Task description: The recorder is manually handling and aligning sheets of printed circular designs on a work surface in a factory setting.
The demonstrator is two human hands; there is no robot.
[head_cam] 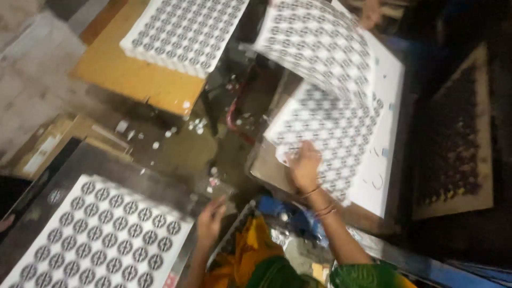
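At the lower centre, the right hand (304, 165) lies flat with fingers spread on the near corner of a printed sheet (333, 130) of round black-and-white stickers, pressing rather than gripping it. That sheet rests on a white stack (386, 160), while another sheet (320, 42) curls up above it. The left hand (210, 218) hangs loosely open, holding nothing, just beside a similar sheet (101, 234) at lower left. A further stack (184, 29) sits on a wooden board (128, 74).
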